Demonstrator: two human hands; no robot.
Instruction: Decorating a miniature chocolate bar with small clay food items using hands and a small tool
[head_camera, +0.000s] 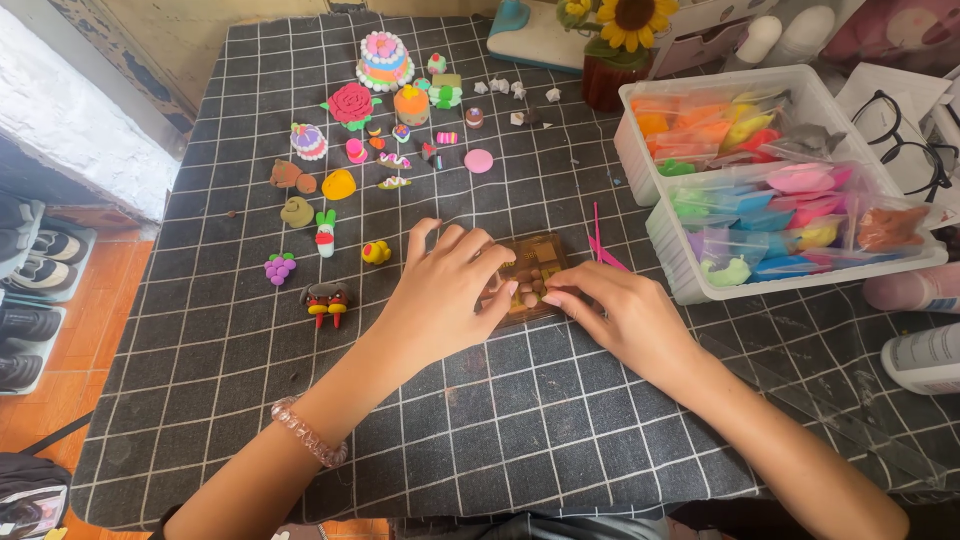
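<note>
**A:** How far along does the work look from your end?

**B:** I see a good share done. Toward the far left part of the black grid-patterned tablecloth (520, 440) sit many finished little clay figures: a tiered pastel clay cake (384, 60), a red clay rose with green leaves (351, 104), a purple clay grape bunch (280, 268) and a brown clay piece with red legs (326, 298) nearest the near edge of that group. The piece in hand, a flat brown clay slab with small brown balls on it (530, 272), lies near the middle of the cloth. I judge it unfinished, since the balls cover only part of it.

**A:** And the hands?

**B:** My left hand (445, 290) lies over the slab's left side, fingers close together and curled, tips pressing on its edge. My right hand (625, 315) comes from the right, thumb and forefinger pinched at a small ball on the slab. I cannot tell whether it is lifted or being pressed down.

**A:** The containers?

**B:** Two at the right edge. The far white plastic bin (640, 150) holds clear bags of orange, yellow, red and green clay. The near white plastic bin (672, 255) holds bags of pink, blue, purple, yellow, pale green and brown clay. Both look well stocked. A pink thin tool (603, 252) lies just beside the slab, between it and the near bin.
</note>
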